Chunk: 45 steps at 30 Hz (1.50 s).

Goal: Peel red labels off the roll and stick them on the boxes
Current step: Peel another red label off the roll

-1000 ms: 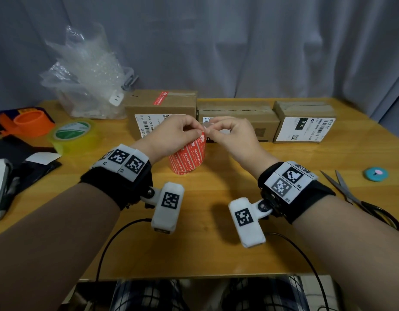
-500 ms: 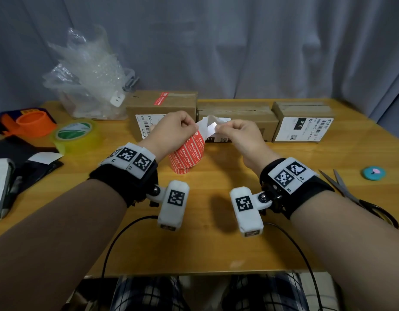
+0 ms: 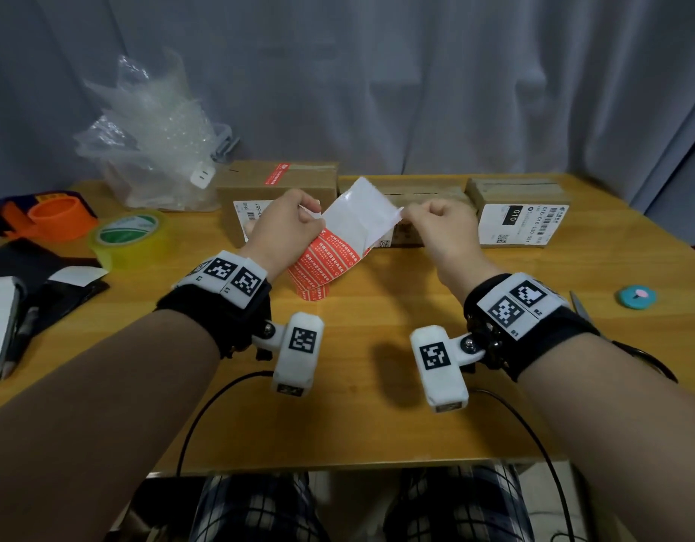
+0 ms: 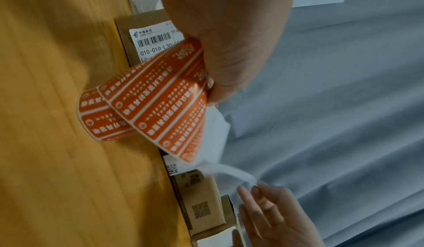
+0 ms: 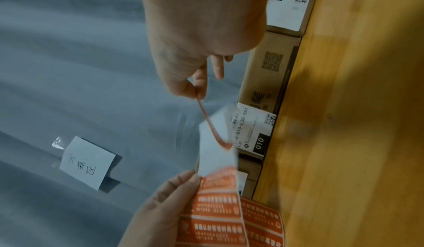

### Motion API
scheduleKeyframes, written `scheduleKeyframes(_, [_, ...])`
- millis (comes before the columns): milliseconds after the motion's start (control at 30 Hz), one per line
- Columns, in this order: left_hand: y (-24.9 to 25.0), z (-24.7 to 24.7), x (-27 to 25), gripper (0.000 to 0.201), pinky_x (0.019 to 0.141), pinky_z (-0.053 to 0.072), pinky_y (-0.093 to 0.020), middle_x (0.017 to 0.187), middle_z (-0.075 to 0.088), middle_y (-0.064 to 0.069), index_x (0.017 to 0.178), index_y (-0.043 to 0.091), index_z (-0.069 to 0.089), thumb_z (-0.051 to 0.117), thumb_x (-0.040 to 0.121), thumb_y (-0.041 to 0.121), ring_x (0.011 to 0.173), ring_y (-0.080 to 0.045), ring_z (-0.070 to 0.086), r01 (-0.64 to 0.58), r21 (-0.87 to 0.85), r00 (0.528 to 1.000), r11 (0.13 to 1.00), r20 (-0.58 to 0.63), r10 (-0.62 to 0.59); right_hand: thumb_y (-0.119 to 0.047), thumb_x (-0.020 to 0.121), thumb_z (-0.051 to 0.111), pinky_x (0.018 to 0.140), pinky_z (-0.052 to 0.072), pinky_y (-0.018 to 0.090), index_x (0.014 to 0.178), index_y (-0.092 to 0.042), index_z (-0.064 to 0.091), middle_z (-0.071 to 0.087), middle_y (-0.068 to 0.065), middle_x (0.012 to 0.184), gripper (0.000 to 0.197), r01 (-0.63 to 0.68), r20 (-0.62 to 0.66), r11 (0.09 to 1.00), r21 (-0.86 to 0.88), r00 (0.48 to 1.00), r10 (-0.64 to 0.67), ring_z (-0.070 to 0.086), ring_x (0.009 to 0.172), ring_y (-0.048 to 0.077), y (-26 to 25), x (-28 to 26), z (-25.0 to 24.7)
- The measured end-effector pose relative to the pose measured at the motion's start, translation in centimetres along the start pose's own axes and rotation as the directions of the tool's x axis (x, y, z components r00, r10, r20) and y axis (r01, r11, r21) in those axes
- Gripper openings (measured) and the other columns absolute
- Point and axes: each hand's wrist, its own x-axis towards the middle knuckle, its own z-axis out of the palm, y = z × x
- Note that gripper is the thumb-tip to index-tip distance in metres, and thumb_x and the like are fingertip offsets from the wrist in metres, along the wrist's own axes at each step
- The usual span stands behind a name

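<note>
Nearest, above the wooden table (image 3: 357, 416), found both hands raised and close together. Noted the left hand (image 3: 281, 228) clamped, thumb against curled fingers, on the upper edge of the unwound strip, with the roll (image 3: 312, 281) hanging below it, touching the table or just clear of it; could not tell which. Noted the right hand (image 3: 441, 226) pinching the end of one red label (image 5: 210, 124) between thumb and forefinger, part-lifted from the glossy white backing (image 3: 357, 217). Judged the label feather-light, limp and tacky underneath — apt to fold onto itself or cling to skin, so best taken by the very corner and kept taut. Judged the backing slick and floppy, wanting a hold close to the peel line. Farther back, counted three cardboard boxes in a row: left box (image 3: 260, 189) already bearing a stuck label (image 3: 277, 174) — middle box (image 3: 424, 191) and right box (image 3: 522, 189) without one, as far as could be seen.
</note>
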Motion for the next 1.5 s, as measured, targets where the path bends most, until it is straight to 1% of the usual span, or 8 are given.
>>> scheduleKeyframes(167, [-0.1,0.2,-0.5,0.009,0.094,0.044,-0.054,0.071,0.063,0.015,0.082,0.035,0.052,0.061,0.083,0.033,0.088,-0.015,0.063,-0.079,0.075,0.996,0.994,0.044,0.076,-0.014,0.079,0.059,0.068,0.041,0.023,0.064,-0.016,0.056,0.051,-0.007,0.065,0.016,0.042,-0.106,0.980,0.194,0.994,-0.022,0.047,0.067,0.008,-0.6,-0.2,-2.5])
scheduleKeyframes(333, [2.5,0.5,-2.1,0.022,0.091,0.018,-0.035,0.118,0.055,0.011,0.095,0.037,0.064,0.053,0.085,0.052,0.118,-0.016,0.038,-0.357,0.383,0.934,0.852,0.157,0.320,-0.013,0.080,0.060,0.093,0.045,0.029,0.092,-0.026,0.057,0.059,-0.005,0.102,0.018,0.130,-0.105,0.963,0.234,0.989,-0.108,0.056,0.105,0.015,-1.1,-0.5,-3.5])
scheduleKeyframes(667, [7.6,1.2,-2.2,0.029,0.082,0.016,-0.032,0.101,0.054,0.011,0.092,0.028,0.058,0.061,0.076,0.051,0.105,-0.016,0.045,-0.544,0.497,0.782,0.676,0.007,0.624,-0.035,0.061,0.057,0.099,0.044,0.041,0.091,-0.032,0.050,0.056,-0.008,0.099,0.031,0.199,-0.132,0.970,0.139,0.974,-0.181,0.056,0.102,0.014,-3.6,-0.6,-1.3])
scheduleKeyframes(900, [8.6,1.7,-0.5,0.018,0.083,0.020,-0.036,0.089,0.063,0.009,0.077,0.027,0.060,0.049,0.087,0.037,0.096,-0.018,0.051,-0.471,0.520,0.808,0.712,-0.070,0.585,-0.031,0.071,0.060,0.096,0.045,0.040,0.098,-0.025,0.054,0.056,-0.009,0.096,0.028,0.151,-0.116,0.980,0.133,0.984,-0.136,0.056,0.098,0.012,-3.4,1.5,-1.4])
scheduleKeyframes(1000, [8.7,2.0,0.8,0.015,0.081,0.017,-0.032,0.079,0.059,0.014,0.075,0.029,0.058,0.053,0.086,0.038,0.094,-0.013,0.051,-0.441,0.403,0.860,0.802,-0.067,0.506,-0.023,0.081,0.063,0.084,0.043,0.023,0.106,-0.020,0.056,0.055,-0.008,0.096,0.027,0.095,0.024,0.972,0.217,0.994,-0.103,0.053,0.095,0.008,-3.2,3.0,-2.2])
scheduleKeyframes(1133, [9.2,1.9,3.0,0.013,0.079,0.036,-0.020,0.065,0.060,0.013,0.075,0.027,0.062,0.063,0.084,0.036,0.066,0.003,0.054,-0.275,0.025,0.961,0.961,0.021,0.275,-0.040,0.071,0.060,0.088,0.037,0.027,0.109,-0.029,0.061,0.062,-0.004,0.118,0.040,0.002,0.195,0.962,0.273,0.979,-0.057,0.053,0.112,0.010,-3.0,5.5,-3.2])
scheduleKeyframes(1233, [9.6,2.0,4.9,0.010,0.070,0.046,-0.013,0.074,0.065,0.005,0.076,0.018,0.066,0.068,0.083,0.025,0.065,-0.001,0.058,-0.145,-0.331,0.975,0.932,0.112,0.192,-0.037,0.077,0.066,0.098,0.039,0.032,0.109,-0.024,0.065,0.065,-0.002,0.117,0.034,0.001,0.309,0.988,0.152,0.950,-0.049,0.055,0.115,0.013,-2.6,7.9,-3.6])
scheduleKeyframes(1500, [9.5,3.0,9.6,0.017,0.070,0.041,-0.015,0.084,0.067,0.003,0.090,0.010,0.068,0.067,0.083,0.025,0.078,-0.003,0.058,-0.029,-0.352,0.980,0.935,0.175,0.096,-0.013,0.085,0.065,0.068,0.047,0.019,0.075,-0.014,0.064,0.067,0.001,0.075,0.010,0.053,0.426,0.991,0.120,0.899,-0.100,0.060,0.069,0.008,-2.3,12.7,-2.5])
